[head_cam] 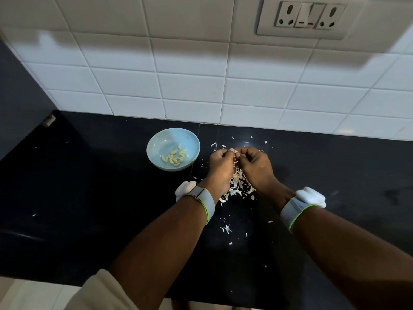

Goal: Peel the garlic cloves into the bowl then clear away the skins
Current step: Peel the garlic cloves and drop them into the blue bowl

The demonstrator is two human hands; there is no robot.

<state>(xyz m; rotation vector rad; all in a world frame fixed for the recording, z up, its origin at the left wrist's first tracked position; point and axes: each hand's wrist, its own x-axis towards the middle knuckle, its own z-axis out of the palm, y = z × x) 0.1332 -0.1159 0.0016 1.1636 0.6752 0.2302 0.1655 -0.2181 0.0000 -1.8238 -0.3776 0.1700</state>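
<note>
A beige sleeve (98, 289) lies nearest, on the left arm. On the black counter (89, 198), just right of the blue bowl (156, 142) holding peeled cloves (175, 157), left hand (220, 164) and right hand (254, 164) curl together, pinching a garlic clove (235, 155) above the skin pile (239, 186).

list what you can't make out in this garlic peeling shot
1. Head view: whatever the left hand and right hand pinch between their fingertips is covered by the curled fingers; a clove is likely but not visible.
2. Part of the skins pile lies hidden under both hands.
3. The cloves in the bowl overlap and are too small to count exactly.
4. The counter is cut off by the frame's edges.
</note>
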